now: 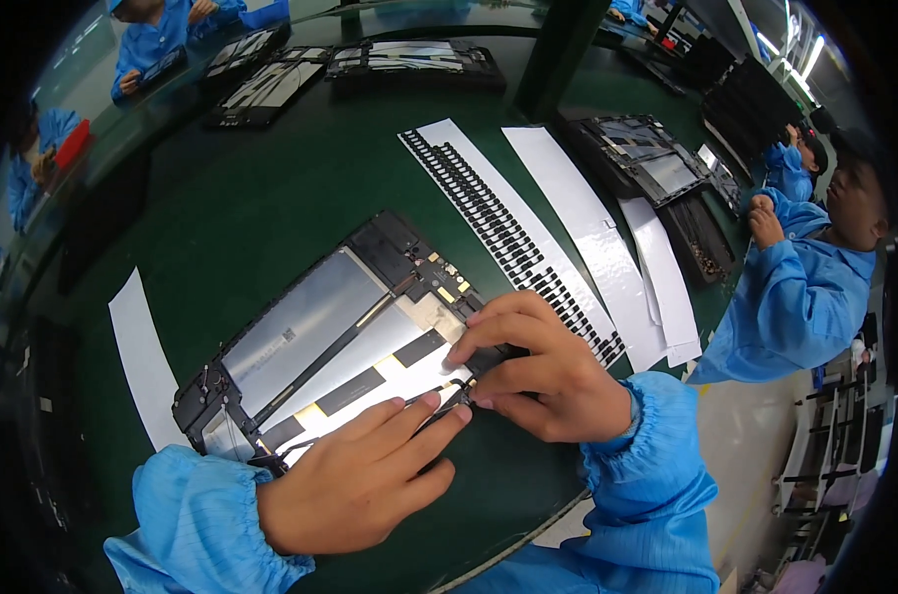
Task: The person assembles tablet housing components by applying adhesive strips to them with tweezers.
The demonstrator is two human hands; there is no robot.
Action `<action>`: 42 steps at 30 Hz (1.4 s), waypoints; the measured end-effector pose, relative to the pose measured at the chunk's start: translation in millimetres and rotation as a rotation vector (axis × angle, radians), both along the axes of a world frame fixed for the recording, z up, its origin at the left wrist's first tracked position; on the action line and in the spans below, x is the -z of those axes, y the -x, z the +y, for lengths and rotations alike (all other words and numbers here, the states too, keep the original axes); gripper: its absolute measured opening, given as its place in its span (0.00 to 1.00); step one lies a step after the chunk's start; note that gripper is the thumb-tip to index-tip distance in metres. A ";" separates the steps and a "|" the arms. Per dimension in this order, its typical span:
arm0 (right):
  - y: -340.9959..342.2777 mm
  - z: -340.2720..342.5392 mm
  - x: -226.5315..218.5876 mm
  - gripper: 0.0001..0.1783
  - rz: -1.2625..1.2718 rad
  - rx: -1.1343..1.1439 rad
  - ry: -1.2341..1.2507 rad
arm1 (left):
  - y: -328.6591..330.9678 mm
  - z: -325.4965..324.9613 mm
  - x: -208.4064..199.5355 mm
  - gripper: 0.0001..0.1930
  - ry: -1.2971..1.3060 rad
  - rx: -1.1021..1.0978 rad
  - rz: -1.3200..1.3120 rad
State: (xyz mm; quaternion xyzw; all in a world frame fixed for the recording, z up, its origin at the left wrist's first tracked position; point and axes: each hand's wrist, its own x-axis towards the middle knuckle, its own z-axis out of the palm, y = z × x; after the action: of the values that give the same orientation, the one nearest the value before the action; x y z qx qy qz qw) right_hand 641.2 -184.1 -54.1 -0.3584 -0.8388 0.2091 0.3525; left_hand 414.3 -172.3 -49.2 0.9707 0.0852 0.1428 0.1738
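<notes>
An opened tablet-like device [305,322] lies at a slant on the green table, its silvery inside, black strips and small boards facing up. Across its near edge rests my left hand [360,485], fingers stretched out and lying on a thin dark cable [429,416] along that edge. My right hand [553,376] works at the device's right corner. Its thumb and fingertips are drawn together beside the cable's end; what they pinch is hidden. Just beyond that hand is a white sheet with rows of small black stickers [498,233].
Glossy white backing strips [568,198] lie to the right, another white strip [144,346] to the left. Stacked opened devices [647,163] stand at the right by a black tray [701,238]; more devices [409,59] line the far side. A person in blue [805,277] sits at the right.
</notes>
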 end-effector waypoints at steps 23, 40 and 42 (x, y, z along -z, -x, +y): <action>-3.9 -14.6 -23.0 0.14 -0.082 0.237 0.110 | 54.5 -45.4 -14.0 0.20 -0.037 -0.374 -0.175; 5.9 -18.6 11.1 0.09 0.054 0.271 0.005 | -0.3 -13.8 -13.9 0.25 -0.088 -0.245 0.056; -2.3 -18.7 13.8 0.07 0.101 0.281 0.063 | 12.8 -14.3 -28.6 0.25 -0.074 -0.274 0.049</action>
State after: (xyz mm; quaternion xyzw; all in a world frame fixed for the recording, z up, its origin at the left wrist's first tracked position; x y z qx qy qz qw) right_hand 643.5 -202.8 -67.9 -0.4724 -0.7545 0.2017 0.4085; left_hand 401.5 -186.7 -20.6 0.9589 0.2159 0.1444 0.1145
